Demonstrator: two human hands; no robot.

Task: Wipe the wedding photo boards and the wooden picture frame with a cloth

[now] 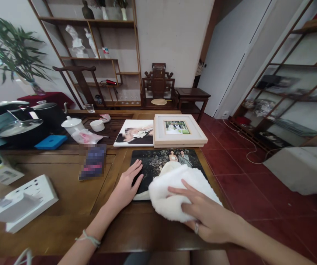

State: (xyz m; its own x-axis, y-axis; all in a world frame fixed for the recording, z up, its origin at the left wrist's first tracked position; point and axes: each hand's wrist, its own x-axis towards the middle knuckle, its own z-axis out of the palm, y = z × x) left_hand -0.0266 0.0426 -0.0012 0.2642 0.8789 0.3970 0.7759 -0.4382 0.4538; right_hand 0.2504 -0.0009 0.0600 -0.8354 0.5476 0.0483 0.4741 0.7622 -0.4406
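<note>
A dark wedding photo panel lies flat on the wooden table in front of me; it shows two people in its upper part. My left hand rests on the panel's left edge, fingers stretched out and holding nothing. Bunched over the right and lower part of the panel is a fluffy white cloth. My right hand, with a ring on one finger, grips this cloth and presses it onto the panel. The cloth hides much of the photo's lower right.
Behind the panel lie a white-edged photo panel and a light wood picture frame. Leftward on the table are a blue box, a white lidded bowl, a white power strip and a black pot.
</note>
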